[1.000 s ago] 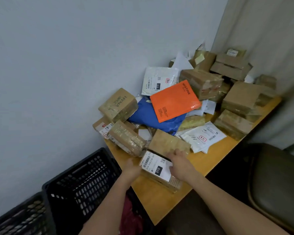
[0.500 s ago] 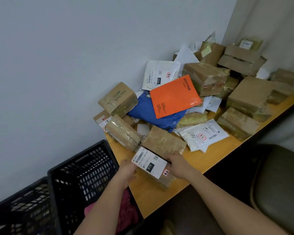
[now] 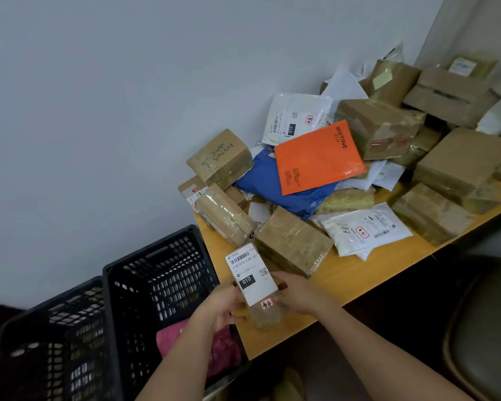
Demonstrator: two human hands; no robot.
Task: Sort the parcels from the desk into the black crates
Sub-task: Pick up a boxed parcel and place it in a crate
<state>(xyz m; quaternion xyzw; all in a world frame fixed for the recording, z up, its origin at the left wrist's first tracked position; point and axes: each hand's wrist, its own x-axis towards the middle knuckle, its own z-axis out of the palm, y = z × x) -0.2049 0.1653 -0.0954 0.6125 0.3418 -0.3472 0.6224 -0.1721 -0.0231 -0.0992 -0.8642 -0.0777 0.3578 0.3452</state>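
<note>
While both hands are raised over the near corner of the orange wooden bench [image 3: 359, 273], the head view shows them holding one small brown cardboard parcel with a white shipping label [image 3: 253, 277]. The left hand [image 3: 220, 306] grips the parcel's left edge with curled fingers, and the right hand [image 3: 297, 293] grips its right edge, the thumb lying toward the label. The parcel stands tilted, label up, above the bench corner at about six o'clock from the pile, just beside the nearer black plastic crate [image 3: 162, 285].

That crate sits at eight o'clock from the parcel, touching the bench end, with a pink padded bag [image 3: 168, 340] lying inside it. A second black plastic crate [image 3: 49, 340] stands against its left side.

On the bench, a taped brown box [image 3: 292, 241] lies at one o'clock from the held parcel, near the right hand. A narrow taped box [image 3: 224, 214] lies at twelve o'clock. Further back, an orange flat mailer printed MISTINE [image 3: 315, 157] rests on a blue plastic bag [image 3: 268, 183]. A white plastic mailer [image 3: 365, 230] lies at two o'clock, and more brown boxes are stacked toward the wall corner. A dark chair seat [image 3: 483, 328] shows at four o'clock.
</note>
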